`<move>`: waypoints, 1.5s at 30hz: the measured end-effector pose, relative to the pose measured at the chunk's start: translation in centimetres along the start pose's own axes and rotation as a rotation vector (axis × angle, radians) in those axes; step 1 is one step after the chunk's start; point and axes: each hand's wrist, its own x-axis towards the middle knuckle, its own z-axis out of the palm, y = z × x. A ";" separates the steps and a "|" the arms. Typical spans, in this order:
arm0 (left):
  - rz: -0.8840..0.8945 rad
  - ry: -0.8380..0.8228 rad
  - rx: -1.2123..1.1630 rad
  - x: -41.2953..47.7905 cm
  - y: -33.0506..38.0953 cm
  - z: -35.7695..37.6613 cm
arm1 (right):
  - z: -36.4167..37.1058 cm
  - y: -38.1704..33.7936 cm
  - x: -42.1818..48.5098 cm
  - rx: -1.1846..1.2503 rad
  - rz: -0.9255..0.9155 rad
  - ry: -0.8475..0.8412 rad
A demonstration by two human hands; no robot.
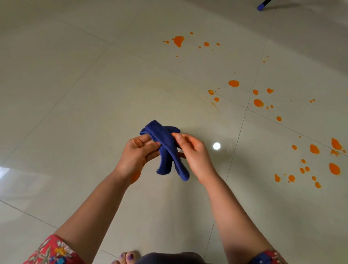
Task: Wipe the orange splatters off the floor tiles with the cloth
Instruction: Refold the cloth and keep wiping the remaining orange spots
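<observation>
A dark blue cloth (pixel 164 147), folded and hanging in two tails, is held up in the air above the pale floor tiles (pixel 85 96). My left hand (pixel 135 156) pinches it from the left with thumb and fingers. My right hand (pixel 193 151) grips it from the right. Orange splatters (pixel 258 102) are scattered over the tiles ahead and to the right, with a large blot (pixel 178 40) far ahead and more drops (pixel 334 168) at the right. A faint orange smear (pixel 214 103) lies near the middle group.
A dark pole with a blue tip (pixel 262 6) rests on the floor at the top right. My bare toes (pixel 126 259) show at the bottom edge. A bright light reflection (pixel 216 146) shines on the glossy tile right of my hands.
</observation>
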 end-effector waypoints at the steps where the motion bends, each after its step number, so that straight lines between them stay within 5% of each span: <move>1: -0.011 0.009 -0.011 -0.2 -0.1 0.0 | 0.3 -0.1 -0.2 0.051 0.007 -0.084; 3: -0.028 0.021 -0.015 -0.4 -0.2 0.2 | 1.1 0.1 -0.7 0.091 -0.004 -0.154; 7: -0.051 0.092 0.002 -0.7 0.0 -1.1 | 0.8 0.8 -0.4 0.058 -0.003 0.081; 11: -0.089 0.343 0.372 -0.9 -0.9 -3.7 | -1.8 -0.6 0.4 -0.058 -0.019 0.096; 13: 0.043 0.251 0.524 -1.0 -0.7 -3.9 | -2.5 -1.5 0.8 -0.166 -0.006 -0.075; 16: 0.104 -0.096 0.572 0.6 0.7 -3.0 | -2.8 -2.9 0.6 -0.210 0.093 -0.301; 19: -0.118 -0.331 0.486 2.2 2.7 -2.0 | -3.5 -4.3 0.9 0.008 0.157 -0.358; 22: 0.003 -0.193 0.465 3.7 3.4 -2.0 | -5.2 -3.8 1.1 0.483 0.371 -0.326; 25: 0.071 -0.049 0.469 3.9 3.6 -1.9 | -4.3 1.3 -0.2 0.530 0.599 -0.188; 30: -0.020 0.053 0.637 4.5 3.6 -2.2 | 0.2 3.9 -0.4 0.620 0.452 0.025; 34: -0.033 0.231 0.826 4.3 3.8 -2.7 | -0.2 1.8 0.8 0.350 0.338 0.271; 37: 0.000 0.199 0.863 4.0 4.6 -2.1 | -0.4 0.1 1.6 0.091 0.280 0.369; 45: -0.140 -0.249 1.021 3.4 7.9 -2.1 | -3.4 -3.9 1.8 -0.393 0.104 -0.004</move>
